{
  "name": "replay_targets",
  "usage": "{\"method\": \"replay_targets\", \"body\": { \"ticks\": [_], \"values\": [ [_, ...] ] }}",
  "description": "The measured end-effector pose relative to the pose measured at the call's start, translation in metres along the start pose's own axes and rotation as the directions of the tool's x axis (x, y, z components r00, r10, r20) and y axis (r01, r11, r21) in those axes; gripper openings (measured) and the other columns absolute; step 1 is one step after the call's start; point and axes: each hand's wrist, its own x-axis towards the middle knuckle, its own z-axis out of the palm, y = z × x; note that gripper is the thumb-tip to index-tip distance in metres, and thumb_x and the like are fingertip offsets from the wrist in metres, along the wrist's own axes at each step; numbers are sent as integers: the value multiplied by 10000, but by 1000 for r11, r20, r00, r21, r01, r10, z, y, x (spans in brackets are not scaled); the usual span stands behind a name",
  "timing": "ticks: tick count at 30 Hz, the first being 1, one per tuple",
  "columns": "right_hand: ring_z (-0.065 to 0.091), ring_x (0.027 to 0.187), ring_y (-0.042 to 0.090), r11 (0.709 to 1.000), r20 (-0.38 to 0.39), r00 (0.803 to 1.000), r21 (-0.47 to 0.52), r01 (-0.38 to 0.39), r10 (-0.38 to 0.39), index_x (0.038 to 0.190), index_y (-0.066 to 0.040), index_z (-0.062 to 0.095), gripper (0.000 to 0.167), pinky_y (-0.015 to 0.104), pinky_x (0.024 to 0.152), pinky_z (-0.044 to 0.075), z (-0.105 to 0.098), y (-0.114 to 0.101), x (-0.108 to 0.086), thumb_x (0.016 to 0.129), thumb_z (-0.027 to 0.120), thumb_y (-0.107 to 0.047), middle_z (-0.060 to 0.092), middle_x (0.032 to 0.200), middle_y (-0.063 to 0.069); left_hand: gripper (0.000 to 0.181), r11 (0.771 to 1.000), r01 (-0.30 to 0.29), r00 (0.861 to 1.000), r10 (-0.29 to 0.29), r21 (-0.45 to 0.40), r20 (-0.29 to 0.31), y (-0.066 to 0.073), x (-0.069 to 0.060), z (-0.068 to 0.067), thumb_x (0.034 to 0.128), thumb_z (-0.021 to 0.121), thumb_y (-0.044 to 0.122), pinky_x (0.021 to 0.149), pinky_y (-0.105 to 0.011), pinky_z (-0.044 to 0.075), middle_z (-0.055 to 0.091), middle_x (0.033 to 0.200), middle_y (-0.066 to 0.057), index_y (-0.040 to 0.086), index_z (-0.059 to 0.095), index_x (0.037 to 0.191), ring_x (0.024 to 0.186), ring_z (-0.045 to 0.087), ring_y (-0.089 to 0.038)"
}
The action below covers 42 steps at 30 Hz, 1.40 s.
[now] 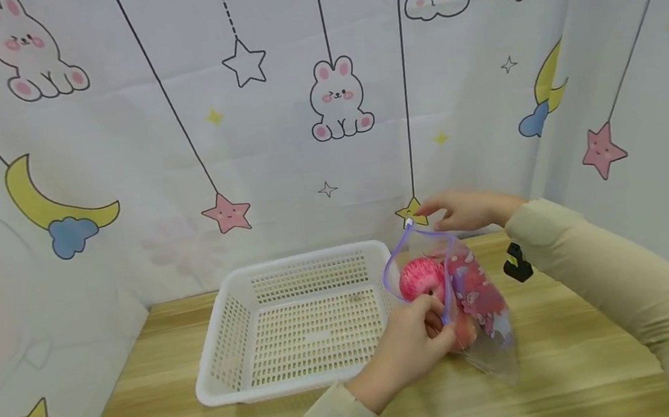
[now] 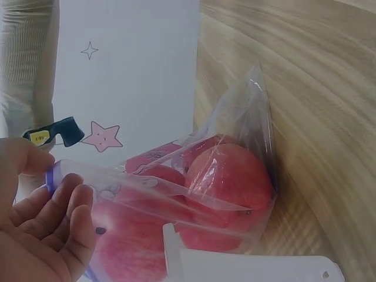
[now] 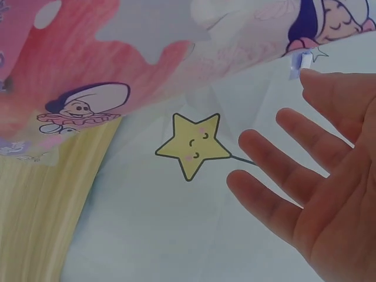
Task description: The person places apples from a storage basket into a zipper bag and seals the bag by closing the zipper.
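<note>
A clear zip bag (image 1: 480, 288) with purple edging and printed cartoon figures stands partly open at the basket's right side. Several red apples (image 1: 422, 280) lie inside it; in the left wrist view more apples (image 2: 229, 182) show through the plastic. My left hand (image 1: 408, 341) pinches the near end of the bag's purple rim, palm and curled fingers visible in the left wrist view. At the far corner of the mouth my right hand (image 1: 465, 209) pinches beside the white slider (image 1: 408, 223). Its other fingers (image 3: 264, 205) are spread, and part of the grip is hidden.
A white plastic basket (image 1: 235, 347) with perforated walls sits left of the bag, its rim close to the left hand. Wood-grain table (image 1: 580, 352) lies under both. Behind and beside it hangs a white cloth (image 1: 278, 146) printed with rabbits, stars and moons.
</note>
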Motion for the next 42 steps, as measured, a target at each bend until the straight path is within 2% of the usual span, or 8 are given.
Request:
{"method": "replay_targets", "body": {
  "ticks": [7,10,13,18,25,29,35,42],
  "values": [
    [438,1267,454,1000,47,999,-1,17,-17,1451,-71,356,511,550,1025,390,1,-4,8,952,459,-25,368,1455,260,113,997,61,998,-61,-57,6,-1,-1,2,869,655,152,584,-86,453,659,745,-11,47,622,892,633,523,56],
    [324,1349,441,1000,60,998,-15,25,-24,1457,-113,361,530,571,1070,323,0,-7,12,944,451,-10,339,1489,218,106,995,67,998,-66,-70,6,-2,0,3,863,660,125,586,-90,459,667,748,-44,27,624,884,635,537,40],
    [294,1366,433,999,65,998,-42,24,-21,1426,-83,407,493,566,1079,312,1,-7,15,941,440,0,364,1475,216,89,996,57,998,-57,-71,6,-3,-1,3,853,656,93,587,-85,460,671,755,-62,13,625,879,641,549,35],
    [422,1280,424,998,53,998,-54,28,-25,1235,5,540,308,507,1010,426,2,-4,16,932,491,-8,500,1333,235,67,997,34,999,-34,-67,-4,-3,-1,3,832,649,56,590,-72,458,673,759,-73,1,633,867,646,554,35],
    [601,963,250,997,1,1000,-73,3,-2,924,-47,592,56,386,832,521,3,-2,15,874,616,-57,638,973,100,62,996,44,999,-45,-77,-19,-2,-3,3,810,661,40,581,-75,459,673,745,-77,-6,647,849,634,547,35],
    [602,875,207,993,-42,999,-119,8,-13,900,-47,597,49,364,778,514,4,-2,12,863,630,-44,644,906,81,68,997,44,998,-46,-65,-32,-1,-4,2,807,668,42,580,-69,457,678,741,-80,-4,648,853,632,555,28],
    [638,935,270,981,-85,996,-193,1,-18,960,-21,654,104,422,846,525,1,-3,4,861,624,-10,680,966,110,84,998,30,999,-32,-54,-39,2,-5,-1,809,669,36,582,-67,460,690,757,-90,-8,656,879,637,578,12],
    [658,895,260,974,-140,989,-226,11,-44,924,-12,688,98,417,814,542,-3,-1,-4,861,616,7,700,928,115,149,998,23,999,-25,-65,-27,4,-5,-4,807,657,7,559,-79,460,684,749,-90,-12,655,955,613,557,19]
  ]
}}
